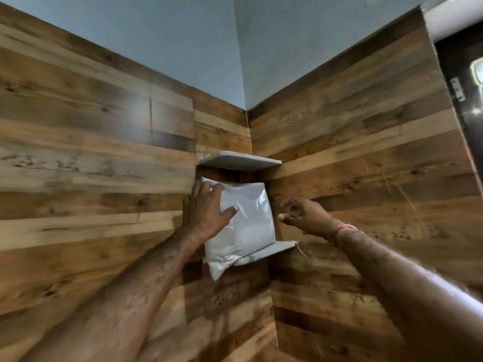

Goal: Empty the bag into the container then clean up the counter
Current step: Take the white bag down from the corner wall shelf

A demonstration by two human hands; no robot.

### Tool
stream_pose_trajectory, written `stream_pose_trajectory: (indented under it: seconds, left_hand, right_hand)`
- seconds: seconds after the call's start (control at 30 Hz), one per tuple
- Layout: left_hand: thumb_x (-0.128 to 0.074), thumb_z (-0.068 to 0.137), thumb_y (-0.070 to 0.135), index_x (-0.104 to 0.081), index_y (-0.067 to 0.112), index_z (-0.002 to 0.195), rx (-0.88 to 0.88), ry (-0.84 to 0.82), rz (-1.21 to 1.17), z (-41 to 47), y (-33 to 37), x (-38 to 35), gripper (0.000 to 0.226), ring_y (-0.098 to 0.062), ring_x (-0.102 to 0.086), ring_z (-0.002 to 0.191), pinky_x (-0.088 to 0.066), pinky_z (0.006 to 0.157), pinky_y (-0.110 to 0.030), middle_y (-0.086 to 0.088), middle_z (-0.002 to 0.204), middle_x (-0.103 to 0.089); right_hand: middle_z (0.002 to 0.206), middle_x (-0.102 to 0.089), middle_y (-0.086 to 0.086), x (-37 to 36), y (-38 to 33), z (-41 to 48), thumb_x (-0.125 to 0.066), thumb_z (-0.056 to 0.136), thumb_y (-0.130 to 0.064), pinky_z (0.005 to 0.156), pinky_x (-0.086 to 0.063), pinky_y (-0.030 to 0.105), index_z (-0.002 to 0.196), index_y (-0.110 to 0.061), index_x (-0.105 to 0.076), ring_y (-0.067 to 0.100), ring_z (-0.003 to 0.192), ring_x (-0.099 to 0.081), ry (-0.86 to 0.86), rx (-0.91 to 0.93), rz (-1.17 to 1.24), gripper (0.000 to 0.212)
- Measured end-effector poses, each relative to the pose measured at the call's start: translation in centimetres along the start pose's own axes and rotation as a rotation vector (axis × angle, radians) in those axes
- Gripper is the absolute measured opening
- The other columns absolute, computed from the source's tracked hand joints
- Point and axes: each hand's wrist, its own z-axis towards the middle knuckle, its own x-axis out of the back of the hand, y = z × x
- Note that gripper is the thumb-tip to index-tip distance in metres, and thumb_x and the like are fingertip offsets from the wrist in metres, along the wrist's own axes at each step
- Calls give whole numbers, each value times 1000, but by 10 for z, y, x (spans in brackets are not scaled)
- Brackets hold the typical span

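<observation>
A clear plastic bag [245,226] full of white powder stands on the lower corner shelf [279,247], its bottom corner hanging over the shelf's front edge. My left hand [205,211] grips the bag's upper left side, fingers over the top edge and thumb across the front. To the right of the bag, my right hand [304,214] hovers a short way off with fingers spread, touching nothing. The container and the counter are out of view.
A second white corner shelf [243,160] sits just above the bag. Wood-pattern tiled walls meet in the corner behind it, with pale blue wall above. A dark appliance or opening [462,82] is at the far right.
</observation>
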Motion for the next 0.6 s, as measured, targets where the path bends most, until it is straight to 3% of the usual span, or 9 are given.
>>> stream_pose_trajectory:
  seconds: [0.1,0.17,0.27,0.33,0.4,0.5,0.6]
  left_hand:
    - [-61,90,61,-46,25,147,-75,33,122,54,-16,-5,69,-25,-38,139,-36,108,-46,-2,152,-44]
    - [-62,92,59,-51,22,143,-65,-19,130,84,-30,-11,64,-25,-45,136,-39,105,-45,-3,149,-50]
    - [-70,88,56,-67,22,117,-3,-55,74,113,-46,-24,45,-20,-65,106,-46,78,-35,-1,117,-70]
    - [-75,85,54,-70,22,106,22,-75,50,124,-52,-28,39,-18,-66,94,-43,72,-32,1,104,-72]
    - [-78,84,49,-73,23,102,15,-62,-1,130,-57,-31,32,-16,-65,93,-43,72,-32,4,100,-72]
    - [-77,85,47,-75,25,96,-7,-18,-110,128,-65,-39,25,-13,-65,90,-40,69,-30,7,96,-72]
    - [-77,85,49,-76,27,90,-10,19,-179,124,-73,-45,22,-10,-65,83,-35,60,-26,9,89,-72]
  right_hand:
    - [119,-67,5,-19,-12,58,-75,90,-32,67,-51,29,126,-17,-63,23,104,-65,10,48,-7,40]
    - [127,-66,6,-36,-23,98,-74,91,-31,78,-49,26,133,-18,-61,22,110,-64,28,104,-88,46]
    - [139,-60,7,-53,-29,149,-72,93,-28,99,-50,31,141,-18,-57,24,123,-60,42,153,-137,51]
    - [143,-57,9,-62,-27,174,-73,93,-24,101,-55,40,142,-19,-56,27,122,-61,40,161,-165,52]
    - [147,-54,9,-71,-25,193,-71,94,-18,104,-52,36,145,-19,-53,28,127,-58,31,168,-218,54]
    - [152,-49,8,-80,-30,210,-64,98,-11,91,-46,22,151,-17,-49,29,128,-56,-3,180,-306,56]
    - [144,-55,8,-89,-33,222,-63,98,-11,76,-51,23,144,-17,-54,31,117,-61,-18,158,-371,48]
